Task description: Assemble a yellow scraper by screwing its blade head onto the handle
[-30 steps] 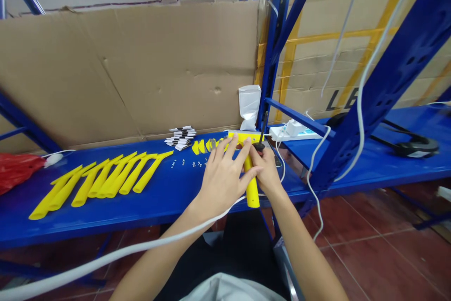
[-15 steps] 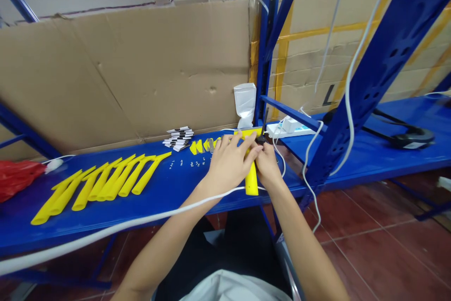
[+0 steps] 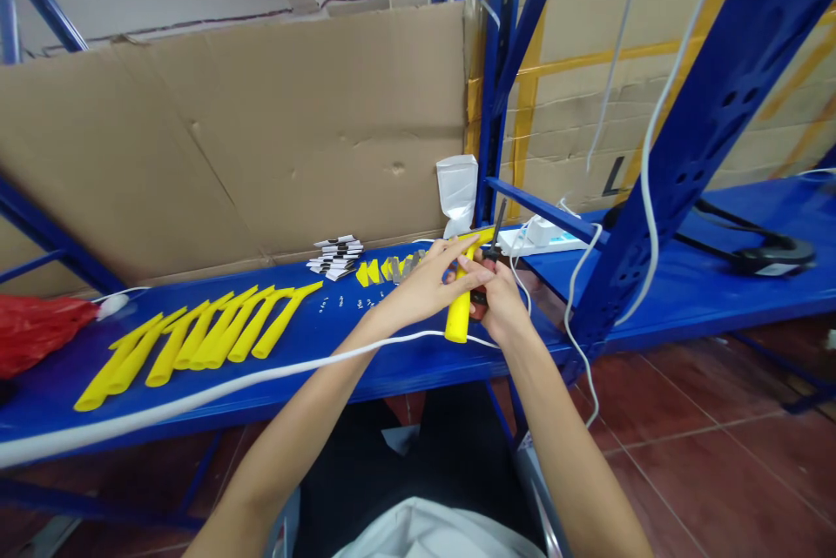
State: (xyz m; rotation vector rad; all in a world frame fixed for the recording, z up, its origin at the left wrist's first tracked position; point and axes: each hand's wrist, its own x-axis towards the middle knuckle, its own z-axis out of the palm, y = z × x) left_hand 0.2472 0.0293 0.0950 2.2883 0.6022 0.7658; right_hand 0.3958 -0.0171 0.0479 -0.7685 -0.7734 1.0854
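Observation:
My left hand point(image 3: 423, 284) grips a yellow T-shaped plastic handle point(image 3: 458, 319) near its crosspiece, its round hollow end tilted down toward me. My right hand point(image 3: 508, 301) is closed around a screwdriver point(image 3: 500, 223) with a dark shaft pointing up and a red-and-black grip. Both hands are together over the front of the blue shelf point(image 3: 353, 340). Left of them lie small yellow wedge pieces point(image 3: 372, 272), grey blade-like pieces point(image 3: 408, 265) and tiny pale bits too small to name.
More yellow T-shaped handles point(image 3: 219, 336) lie in a row on the left. Behind are a stack of black-and-white packets point(image 3: 335, 258), a white bag point(image 3: 457, 188) and a power strip point(image 3: 545, 238). A white cable point(image 3: 261, 380) crosses in front; a blue upright point(image 3: 679, 131) stands right.
The yellow handle has turned and tilted, its lower end now further up and left. My left fingers have shifted along it; the screwdriver's red grip now shows in my right hand.

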